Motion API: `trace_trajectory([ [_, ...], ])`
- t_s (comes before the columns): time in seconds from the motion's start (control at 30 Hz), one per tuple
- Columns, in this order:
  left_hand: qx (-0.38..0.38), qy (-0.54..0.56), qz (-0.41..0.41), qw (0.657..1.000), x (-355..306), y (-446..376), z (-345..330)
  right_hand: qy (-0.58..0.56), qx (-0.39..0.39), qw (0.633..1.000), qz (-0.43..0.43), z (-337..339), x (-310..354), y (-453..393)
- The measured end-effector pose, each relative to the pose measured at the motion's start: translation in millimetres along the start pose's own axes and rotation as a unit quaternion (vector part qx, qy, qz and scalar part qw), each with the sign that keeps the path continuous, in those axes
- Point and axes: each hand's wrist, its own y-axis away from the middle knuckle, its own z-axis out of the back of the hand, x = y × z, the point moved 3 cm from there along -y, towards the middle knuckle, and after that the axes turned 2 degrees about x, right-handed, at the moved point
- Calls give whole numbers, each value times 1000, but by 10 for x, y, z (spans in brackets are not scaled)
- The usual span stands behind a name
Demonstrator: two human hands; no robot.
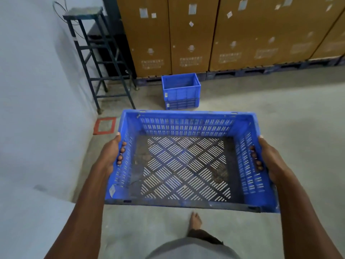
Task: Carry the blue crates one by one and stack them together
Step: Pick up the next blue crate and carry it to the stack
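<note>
The perforated blue crate (186, 161), empty but for dirt stains, hangs level over the concrete floor (261, 113), left hand (110, 157) and right hand (268, 159) clamped through its side handle slots. At twelve o'clock, two stacked blue crates (180, 91) stand by cardboard boxes (205, 34), the top one seemingly empty.

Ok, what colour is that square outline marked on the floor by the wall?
Red-orange square floor marking, seen clearly in the head view.

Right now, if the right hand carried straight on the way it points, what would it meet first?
Probably bare concrete floor, then the brown cardboard cartons on pallets. The right hand, gripping the perforated blue plastic crate, points right of the stacked blue crates; depth is unclear.
</note>
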Motion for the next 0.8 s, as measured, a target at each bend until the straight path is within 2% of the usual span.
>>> trace_trajectory([
  [0.43,-46,20,35,998,-1316,-2424,-959,40,47,998,10,-783,1732,-2932],
  [0.8,-18,4,19,1000,-2923,-4948,-1727,25,9,1000,11,-1448,3106,-5067],
])
